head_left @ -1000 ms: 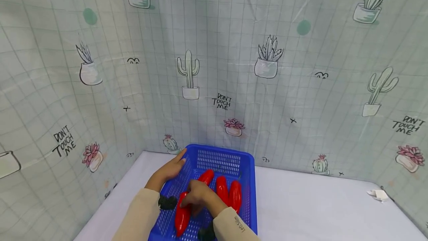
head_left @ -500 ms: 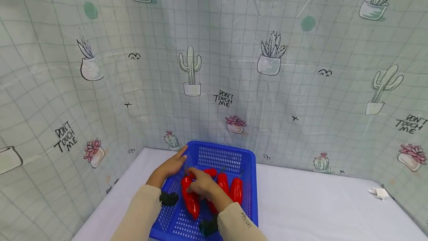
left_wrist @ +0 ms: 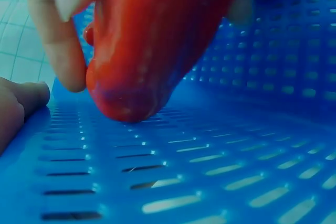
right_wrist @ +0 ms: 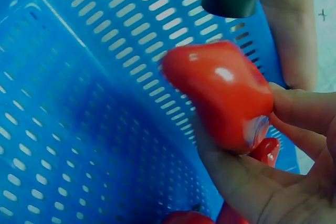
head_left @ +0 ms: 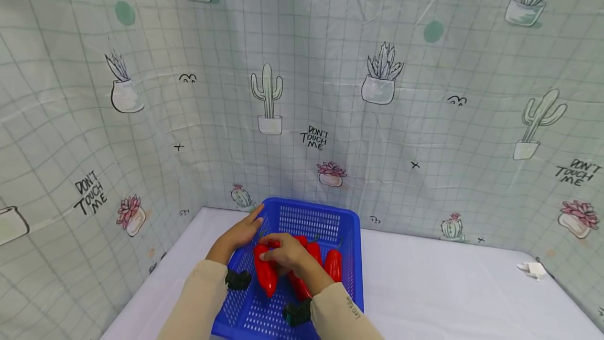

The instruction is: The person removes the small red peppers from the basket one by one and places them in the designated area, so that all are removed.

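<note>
My right hand (head_left: 285,253) grips a red chili pepper (head_left: 266,272) over the left part of the blue basket (head_left: 351,277). In the right wrist view, thumb and fingers pinch this pepper (right_wrist: 220,90) from its sides, its narrow end free. The left wrist view has it (left_wrist: 136,61) close up, near the slotted basket wall (left_wrist: 210,150). My left hand (head_left: 238,235) holds the basket's left rim near the far corner. More red peppers (head_left: 333,265) lie inside, to the right of and behind my right hand, which partly hides them.
The basket stands on a white tabletop (head_left: 448,282) by a curtain (head_left: 406,135) printed with cacti. A small crumpled white piece (head_left: 533,269) lies far right. Dark wrist camera mounts (head_left: 238,279) sit at both sleeves.
My right hand has shifted the gripped pepper up and toward the far side of the basket; its lower end has swung to the right. The left hand keeps its place on the rim.
</note>
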A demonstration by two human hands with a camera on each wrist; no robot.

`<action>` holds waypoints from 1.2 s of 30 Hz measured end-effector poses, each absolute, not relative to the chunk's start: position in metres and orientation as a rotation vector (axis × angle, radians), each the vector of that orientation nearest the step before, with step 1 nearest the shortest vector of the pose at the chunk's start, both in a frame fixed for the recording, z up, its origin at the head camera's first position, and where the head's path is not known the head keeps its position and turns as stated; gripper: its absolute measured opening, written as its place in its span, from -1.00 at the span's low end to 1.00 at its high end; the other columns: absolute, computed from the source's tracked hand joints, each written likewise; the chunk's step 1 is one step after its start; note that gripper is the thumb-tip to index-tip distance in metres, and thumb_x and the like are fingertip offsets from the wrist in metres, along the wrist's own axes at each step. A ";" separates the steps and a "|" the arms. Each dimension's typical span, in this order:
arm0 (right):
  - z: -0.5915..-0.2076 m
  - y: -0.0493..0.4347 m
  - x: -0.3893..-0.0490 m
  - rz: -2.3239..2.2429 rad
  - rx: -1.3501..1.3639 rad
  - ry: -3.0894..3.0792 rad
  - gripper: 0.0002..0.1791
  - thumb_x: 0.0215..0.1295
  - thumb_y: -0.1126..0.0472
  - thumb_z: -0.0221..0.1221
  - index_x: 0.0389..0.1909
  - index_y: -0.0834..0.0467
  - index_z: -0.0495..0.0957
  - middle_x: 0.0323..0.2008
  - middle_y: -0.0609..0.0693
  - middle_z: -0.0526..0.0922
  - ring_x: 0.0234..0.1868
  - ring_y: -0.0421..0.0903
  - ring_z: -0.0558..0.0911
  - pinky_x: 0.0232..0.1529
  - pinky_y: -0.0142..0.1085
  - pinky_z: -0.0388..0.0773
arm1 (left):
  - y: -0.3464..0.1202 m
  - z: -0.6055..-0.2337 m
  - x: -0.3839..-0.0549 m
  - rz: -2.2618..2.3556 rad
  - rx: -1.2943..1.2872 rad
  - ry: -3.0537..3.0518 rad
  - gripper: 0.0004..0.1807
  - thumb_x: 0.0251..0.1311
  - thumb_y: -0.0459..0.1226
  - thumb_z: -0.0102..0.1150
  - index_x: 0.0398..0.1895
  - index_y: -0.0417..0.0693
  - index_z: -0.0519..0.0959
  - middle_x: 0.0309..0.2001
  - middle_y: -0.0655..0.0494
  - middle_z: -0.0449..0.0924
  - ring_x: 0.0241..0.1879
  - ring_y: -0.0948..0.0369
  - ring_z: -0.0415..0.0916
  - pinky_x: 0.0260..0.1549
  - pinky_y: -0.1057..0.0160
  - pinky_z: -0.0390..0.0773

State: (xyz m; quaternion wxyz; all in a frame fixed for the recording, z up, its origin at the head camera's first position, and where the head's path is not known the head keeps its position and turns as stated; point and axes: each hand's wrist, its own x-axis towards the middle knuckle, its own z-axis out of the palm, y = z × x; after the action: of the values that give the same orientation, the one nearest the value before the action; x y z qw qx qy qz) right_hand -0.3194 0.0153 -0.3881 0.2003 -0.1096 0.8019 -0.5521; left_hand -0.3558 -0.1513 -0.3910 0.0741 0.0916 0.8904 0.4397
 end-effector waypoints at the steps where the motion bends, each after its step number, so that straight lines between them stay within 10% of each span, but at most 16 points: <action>1: -0.388 0.015 -0.320 -1.562 -0.304 2.202 -0.54 0.24 0.41 0.24 0.19 0.19 0.56 0.08 0.21 0.54 -0.10 0.11 0.66 -0.25 0.11 0.67 | -0.152 -0.391 -0.356 1.319 0.271 2.674 -0.42 0.56 -0.21 -0.39 0.57 -0.09 -0.10 0.52 -0.33 -0.06 0.41 -0.40 0.02 0.29 -0.39 0.11; 36: -0.331 0.059 -0.329 -1.724 -0.371 2.153 -0.35 0.16 0.47 0.23 0.34 0.25 0.40 -0.09 0.24 0.63 -0.32 -0.10 0.66 -0.18 -0.10 0.70 | -0.148 -0.389 -0.358 1.231 0.160 2.714 -0.41 0.55 -0.16 -0.39 0.58 0.01 -0.07 0.49 -0.31 0.05 0.41 -0.36 0.08 0.32 -0.37 0.09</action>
State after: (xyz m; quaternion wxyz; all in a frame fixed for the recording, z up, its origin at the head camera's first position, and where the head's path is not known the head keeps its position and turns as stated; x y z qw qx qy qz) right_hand -0.3293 0.0591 -0.3306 0.1786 -0.1312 0.7612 -0.6095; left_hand -0.3577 -0.1483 -0.3893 0.0785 0.0534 0.9065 0.4113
